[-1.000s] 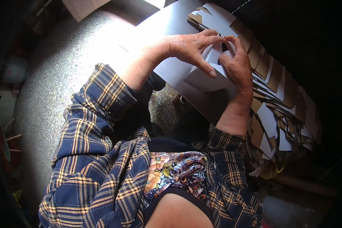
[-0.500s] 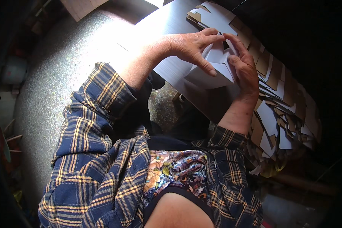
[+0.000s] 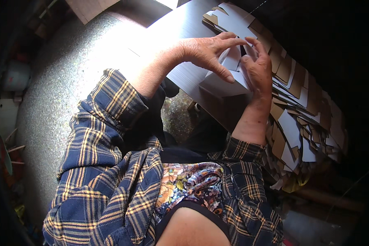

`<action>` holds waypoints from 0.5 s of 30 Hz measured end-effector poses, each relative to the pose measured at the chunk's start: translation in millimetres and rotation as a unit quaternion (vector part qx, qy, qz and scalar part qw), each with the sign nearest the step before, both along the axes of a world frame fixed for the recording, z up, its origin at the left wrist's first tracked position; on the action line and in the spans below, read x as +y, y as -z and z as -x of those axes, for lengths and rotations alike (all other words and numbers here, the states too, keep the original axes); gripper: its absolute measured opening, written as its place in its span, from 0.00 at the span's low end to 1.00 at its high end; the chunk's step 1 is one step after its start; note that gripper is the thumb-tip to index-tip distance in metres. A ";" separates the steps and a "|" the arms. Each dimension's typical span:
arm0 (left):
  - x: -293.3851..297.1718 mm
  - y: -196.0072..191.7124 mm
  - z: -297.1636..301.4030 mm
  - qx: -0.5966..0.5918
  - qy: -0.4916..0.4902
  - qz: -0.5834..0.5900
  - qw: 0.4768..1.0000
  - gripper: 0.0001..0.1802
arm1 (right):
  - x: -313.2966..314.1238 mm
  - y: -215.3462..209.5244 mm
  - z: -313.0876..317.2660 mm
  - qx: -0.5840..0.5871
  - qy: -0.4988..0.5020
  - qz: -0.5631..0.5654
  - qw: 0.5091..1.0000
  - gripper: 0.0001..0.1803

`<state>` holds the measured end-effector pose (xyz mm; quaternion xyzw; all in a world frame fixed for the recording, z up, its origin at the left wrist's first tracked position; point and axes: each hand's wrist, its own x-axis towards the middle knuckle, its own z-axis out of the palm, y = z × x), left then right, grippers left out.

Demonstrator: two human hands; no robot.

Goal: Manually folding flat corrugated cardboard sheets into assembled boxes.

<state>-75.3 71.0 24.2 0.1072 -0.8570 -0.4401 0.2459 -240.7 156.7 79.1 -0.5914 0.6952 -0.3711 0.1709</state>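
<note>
A: Item one?
B: A small white folded card box blank [image 3: 227,78], partly formed, at the near edge of the grey tabletop [image 3: 184,33], held between both hands.

A: The grip?
B: The left hand [image 3: 207,51] lies over the top of the blank, fingers curled down on it. The right hand [image 3: 256,71] clasps its right side, fingertips meeting the left hand's above a raised flap.

A: Surroundings?
B: A long overlapping stack of flat white and brown card blanks [image 3: 299,102] runs just beside the right hand. Blue and yellow plaid sleeves [image 3: 106,123] cover the forearms; a speckled floor [image 3: 57,74] lies to the left.
</note>
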 end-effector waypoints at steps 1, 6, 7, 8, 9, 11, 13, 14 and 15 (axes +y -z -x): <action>-0.5 2.5 1.2 0.025 0.005 -0.013 1.000 0.60 | 1.3 0.1 -1.3 -0.056 0.028 0.025 0.998 0.25; -8.5 -2.2 -0.4 -0.013 -0.075 -0.104 0.992 0.53 | -9.7 25.9 23.8 -0.260 0.063 0.078 0.960 0.22; -8.2 -5.6 3.8 -0.047 -0.080 -0.152 0.984 0.52 | -7.0 25.5 27.6 -0.257 0.069 0.079 0.961 0.22; -6.0 -10.0 2.7 -0.117 -0.058 -0.249 0.960 0.52 | -3.6 24.5 31.9 -0.263 0.079 0.081 0.958 0.20; -1.8 -8.8 8.9 -0.117 -0.050 -0.248 0.960 0.52 | 0.2 23.5 35.6 -0.267 0.089 0.084 0.956 0.19; 3.9 -10.3 1.1 -0.076 -0.005 -0.389 0.918 0.52 | -3.6 22.0 27.9 -0.282 0.064 0.097 0.952 0.17; 10.4 6.3 -7.2 0.013 -0.059 -0.255 0.965 0.51 | -16.3 27.6 7.3 -0.303 0.024 0.097 0.948 0.16; 12.0 -11.5 3.8 0.069 -0.032 -0.266 0.961 0.49 | -4.4 13.1 11.8 -0.264 0.008 0.215 0.940 0.15; 12.6 -18.8 4.1 0.119 -0.027 -0.279 0.952 0.48 | 0.2 7.8 2.9 -0.232 -0.026 0.318 0.919 0.15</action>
